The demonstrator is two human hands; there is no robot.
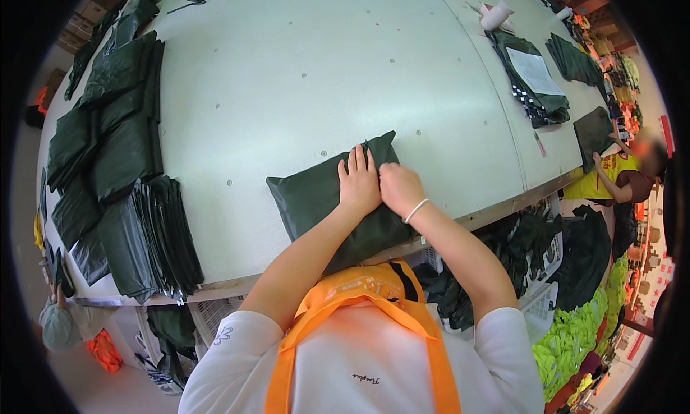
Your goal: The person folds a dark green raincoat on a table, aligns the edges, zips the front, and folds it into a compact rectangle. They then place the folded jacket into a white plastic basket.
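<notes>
A dark green, stuffed flat pouch with pointed corners lies at the near edge of the table, right in front of me. Its near side reaches the table's edge by my orange apron. My left hand rests on its upper right part, palm down with the fingers stretched out. Close beside it, my right hand is curled into a fist at the pouch's right side. Its fingertips are turned under, so whatever they grip is hidden.
Piles of dark green folded pouches cover the table's left side. At the far right lie a dark stack with a white sheet and a white roll. Baskets of dark cloth stand below the table. A co-worker handles dark cloth at right.
</notes>
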